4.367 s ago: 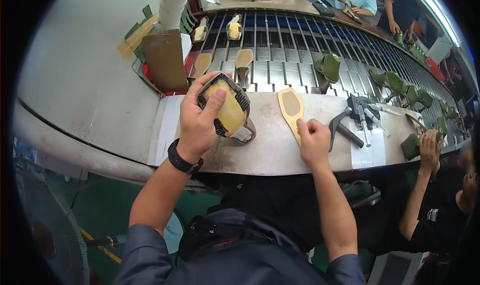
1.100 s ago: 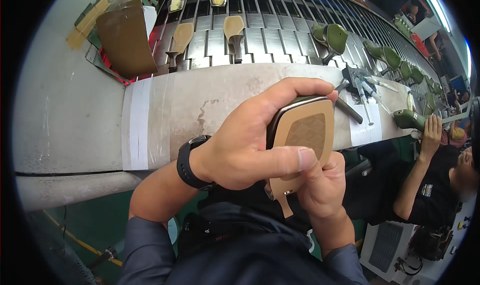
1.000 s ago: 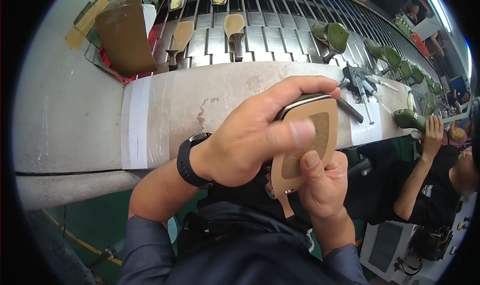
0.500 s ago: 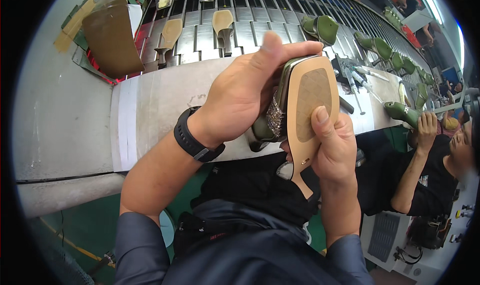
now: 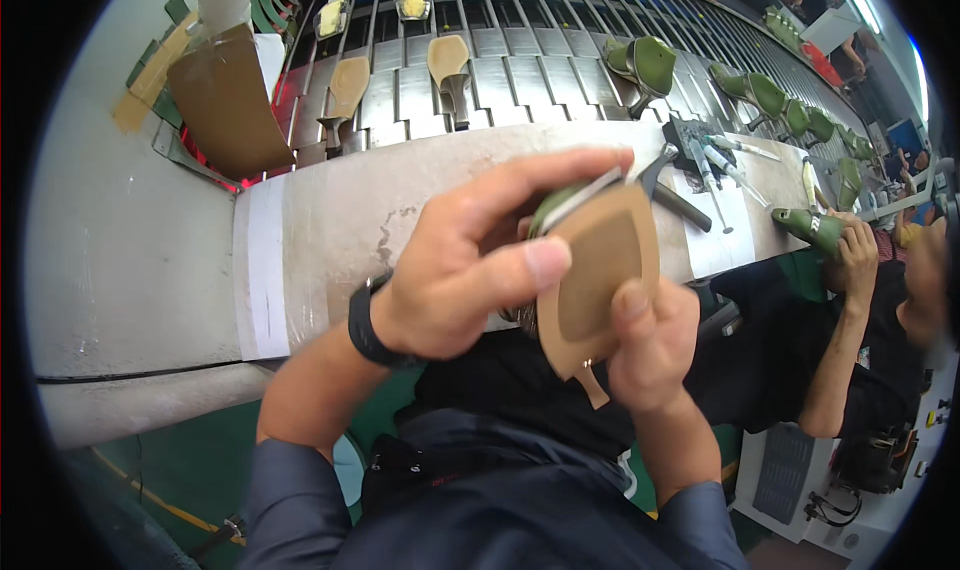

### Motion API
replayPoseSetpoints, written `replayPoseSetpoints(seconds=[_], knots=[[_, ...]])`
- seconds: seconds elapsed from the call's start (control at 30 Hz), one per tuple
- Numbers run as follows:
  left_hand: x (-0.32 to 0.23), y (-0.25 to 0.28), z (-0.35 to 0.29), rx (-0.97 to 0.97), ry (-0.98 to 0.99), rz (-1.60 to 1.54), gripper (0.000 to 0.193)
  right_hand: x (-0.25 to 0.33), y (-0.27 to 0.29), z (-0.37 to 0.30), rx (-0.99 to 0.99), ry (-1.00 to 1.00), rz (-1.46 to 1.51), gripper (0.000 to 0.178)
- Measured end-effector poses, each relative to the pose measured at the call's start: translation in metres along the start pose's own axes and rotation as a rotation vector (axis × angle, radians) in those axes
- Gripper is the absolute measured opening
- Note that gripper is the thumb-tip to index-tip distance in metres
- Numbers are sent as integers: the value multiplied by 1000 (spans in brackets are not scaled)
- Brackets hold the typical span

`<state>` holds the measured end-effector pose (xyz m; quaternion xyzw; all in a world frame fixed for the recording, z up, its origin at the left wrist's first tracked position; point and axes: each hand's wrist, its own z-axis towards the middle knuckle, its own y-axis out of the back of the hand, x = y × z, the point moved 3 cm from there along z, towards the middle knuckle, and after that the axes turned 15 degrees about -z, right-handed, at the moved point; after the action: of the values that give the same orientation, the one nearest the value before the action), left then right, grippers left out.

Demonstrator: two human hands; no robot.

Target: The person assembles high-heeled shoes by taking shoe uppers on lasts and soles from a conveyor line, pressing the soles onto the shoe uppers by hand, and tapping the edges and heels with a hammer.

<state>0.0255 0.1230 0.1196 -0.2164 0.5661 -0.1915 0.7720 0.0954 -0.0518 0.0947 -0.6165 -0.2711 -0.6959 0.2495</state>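
A tan shoe sole (image 5: 600, 270) with a darker inset panel faces up between my hands. Behind it sits a green shoe (image 5: 556, 208), mostly covered by the sole and my fingers. My left hand (image 5: 450, 265) is closed round shoe and sole, its thumb on the sole's face and its fingers reaching over the far end. Lower right, my right hand (image 5: 655, 345) grips the sole's edge, thumb on its face and other fingers out of sight behind. The sole's narrow tail hangs below, towards me. Motion blurs both hands slightly.
Beyond the pale worktop (image 5: 340, 230) runs a slatted metal conveyor (image 5: 530, 95) carrying tan soles (image 5: 448, 60) and green shoes (image 5: 645, 65). Syringes (image 5: 712, 175) and a dark-handled tool (image 5: 683, 208) lie to the right. A co-worker's hand (image 5: 858, 255) holds a green shoe (image 5: 808, 228).
The shoe and sole have come lower and tilted. My left thumb, raised before, now presses on the sole's face. The soles on the conveyor have shifted slightly.
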Motion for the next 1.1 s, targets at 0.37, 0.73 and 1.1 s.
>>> replayPoseSetpoints(seconds=[0.37, 0.73, 1.1], knots=[[-21, -16, -60, -121, -233, 307, 31, 13, -35, -26, 47, 394, -380, 21], [-47, -28, -80, -339, -183, 506, 19, 33, -52, -25, 192, 370, -453, 17], [-51, -28, -73, -454, -80, 786, 24, 22, -51, -21, 174, 311, -337, 13]])
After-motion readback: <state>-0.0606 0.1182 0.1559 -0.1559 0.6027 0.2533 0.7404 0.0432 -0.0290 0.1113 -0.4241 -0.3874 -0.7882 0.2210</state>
